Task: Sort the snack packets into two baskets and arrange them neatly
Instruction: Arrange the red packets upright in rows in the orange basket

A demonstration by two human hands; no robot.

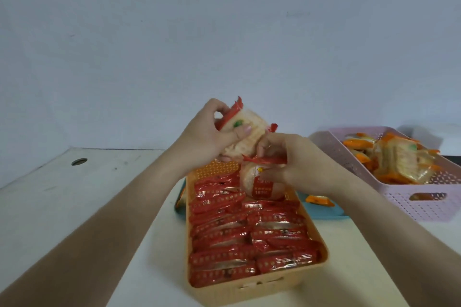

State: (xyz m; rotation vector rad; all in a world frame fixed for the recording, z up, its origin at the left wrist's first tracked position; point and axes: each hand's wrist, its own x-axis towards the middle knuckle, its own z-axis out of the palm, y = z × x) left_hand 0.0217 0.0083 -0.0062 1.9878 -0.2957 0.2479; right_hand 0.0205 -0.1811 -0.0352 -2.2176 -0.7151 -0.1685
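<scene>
An orange basket [321, 254] in front of me is packed with several red snack packets [239, 237] standing in two rows. Above its far end my left hand [207, 134] grips a red-edged packet [249, 127] of pale crackers, thumb across its face. My right hand [296, 162] holds another red-edged packet [259, 184] just over the basket's far end. A pink basket [424, 204] at the right holds several orange-edged packets [399, 159].
A teal tray [321, 209] lies under the far end of the orange basket, with an orange packet [319, 199] on it. The white table [99, 197] has a round hole [79, 161] at the far left. A plain wall stands behind.
</scene>
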